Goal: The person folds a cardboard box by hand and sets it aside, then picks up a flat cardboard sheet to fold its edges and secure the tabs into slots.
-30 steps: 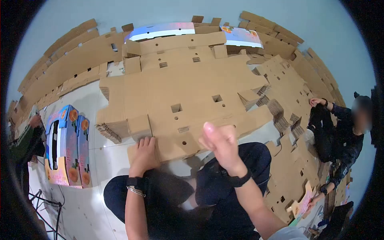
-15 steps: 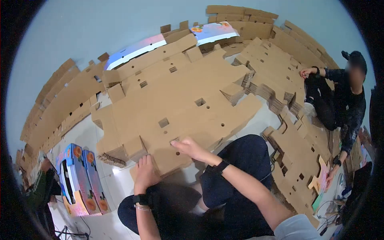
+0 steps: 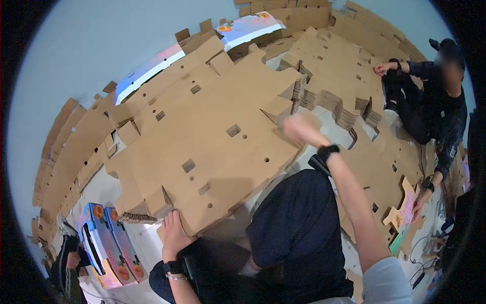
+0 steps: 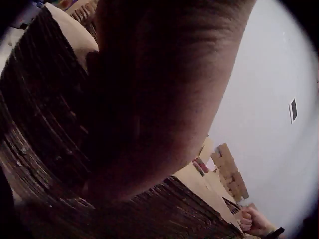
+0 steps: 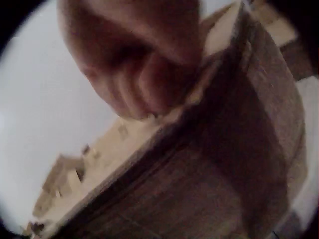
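A large stack of flat brown cardboard sheets [image 3: 202, 126], with cut-out holes and notched edges, lies in front of the crossed legs. My left hand [image 3: 175, 235] rests on its near left corner beside a raised flap, fingers extended over the edge; in the left wrist view the hand [image 4: 164, 99] largely covers the layered edges. Blurred in the head view, my right hand [image 3: 302, 129] is over the stack's right edge. The right wrist view shows that hand [image 5: 134, 59] with curled fingers close against the top sheet's edge; no held piece is visible.
Two printed blue-and-pink boxes [image 3: 109, 248] stand on the floor at left. More cardboard [image 3: 339, 66] lies at right, beside a seated person in dark clothes [image 3: 435, 106] touching a printed piece [image 3: 403, 213]. Another person [image 3: 71, 258] is at lower left. Cardboard lines the wall.
The head view has turned rightward. My right hand has moved from above the near part of the stack, over its surface, to its right edge. My left hand stays at the near left corner.
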